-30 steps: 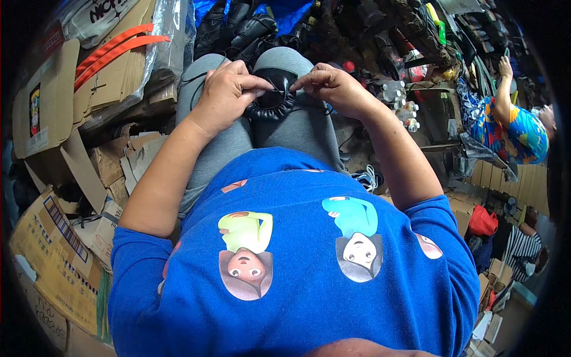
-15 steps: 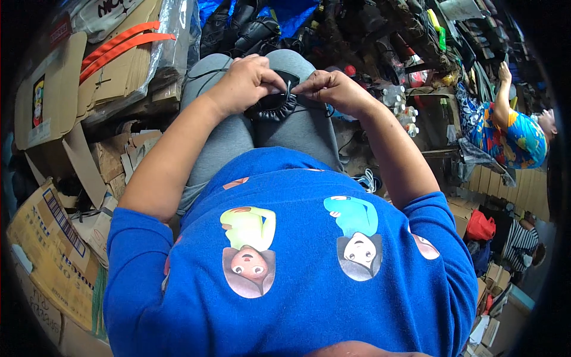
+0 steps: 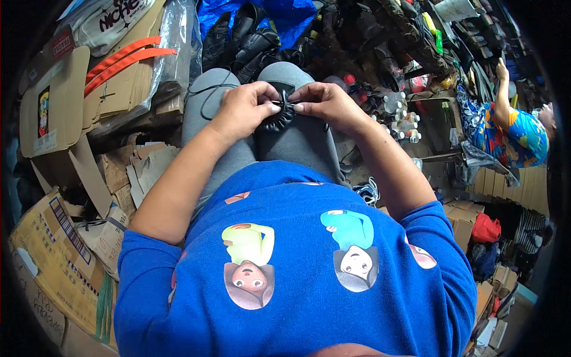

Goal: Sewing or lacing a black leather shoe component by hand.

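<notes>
Head view, looking down over a blue printed shirt (image 3: 297,279) and grey trousers (image 3: 291,143). Left hand (image 3: 244,110), upper centre of the frame: fingers curled shut, pinching the left edge of a small black gathered piece (image 3: 279,116), apparently leather or the like, though its make is hard to tell at this size. Right hand (image 3: 324,104), just right of it: fingers closed, pinching the piece's upper right edge; fingertips of both hands nearly meet above it. The black piece rests on the lap, between the two knees. A thin black cord (image 3: 208,95) loops over the left knee, near the left hand.

Upper left of the frame: flattened cardboard boxes (image 3: 53,119), orange straps (image 3: 119,59) under clear plastic sheeting (image 3: 175,47). Top centre: black shoes (image 3: 244,35) against blue tarpaulin (image 3: 285,12). Right of centre: a cluster of small plastic bottles (image 3: 398,116). Far right: another person in a patterned blue shirt (image 3: 505,131), one arm raised toward a rack.
</notes>
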The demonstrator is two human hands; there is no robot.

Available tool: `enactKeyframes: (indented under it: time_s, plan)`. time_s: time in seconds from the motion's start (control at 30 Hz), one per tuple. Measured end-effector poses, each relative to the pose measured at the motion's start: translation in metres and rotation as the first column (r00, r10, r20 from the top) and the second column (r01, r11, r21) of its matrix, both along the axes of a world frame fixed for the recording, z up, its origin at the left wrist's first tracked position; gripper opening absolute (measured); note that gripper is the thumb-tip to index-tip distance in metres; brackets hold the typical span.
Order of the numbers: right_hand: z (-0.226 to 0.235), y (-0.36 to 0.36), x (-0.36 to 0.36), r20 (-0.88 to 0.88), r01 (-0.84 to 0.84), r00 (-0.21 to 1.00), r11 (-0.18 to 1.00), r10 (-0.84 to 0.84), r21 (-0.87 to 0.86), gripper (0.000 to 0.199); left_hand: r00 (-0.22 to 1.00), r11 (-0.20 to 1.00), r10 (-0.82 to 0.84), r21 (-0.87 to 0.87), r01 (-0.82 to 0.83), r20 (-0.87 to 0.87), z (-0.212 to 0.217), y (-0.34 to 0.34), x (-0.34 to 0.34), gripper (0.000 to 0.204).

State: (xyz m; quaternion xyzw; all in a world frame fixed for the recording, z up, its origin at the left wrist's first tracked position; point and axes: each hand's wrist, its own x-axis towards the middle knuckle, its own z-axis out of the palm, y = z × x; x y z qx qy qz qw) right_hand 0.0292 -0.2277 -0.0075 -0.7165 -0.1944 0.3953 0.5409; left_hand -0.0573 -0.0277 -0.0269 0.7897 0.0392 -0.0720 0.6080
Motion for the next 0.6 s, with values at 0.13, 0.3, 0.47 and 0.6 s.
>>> enactKeyframes:
  time_s: [0.13, 0.3, 0.47, 0.6]
  plan:
    - [0.009, 0.008, 0.004, 0.134, -0.04, 0.99, 0.996, 0.05, -0.081, 0.012, 0.993, 0.994, -0.073, 0.09, 0.065, 0.09, 0.006, 0.001, 0.007, 0.01]
    - [0.011, -0.01, 0.019, 0.116, -0.022, 0.993, 0.997, 0.031, -0.078, 0.013, 0.987, 0.976, -0.062, 0.214, 0.029, 0.149, 0.023, 0.022, -0.005, 0.008]
    - [0.01, -0.018, 0.004, 0.001, -0.011, 1.0, 1.0, 0.011, -0.002, 0.019, 0.987, 0.931, -0.137, 0.352, 0.099, 0.086, 0.031, 0.013, -0.002, 0.013]
    - [0.012, -0.043, 0.003, 0.168, -0.084, 0.979, 0.978, 0.117, -0.191, 0.017, 0.964, 0.887, -0.243, 0.427, 0.174, 0.112, 0.035, 0.009, 0.003, 0.015]
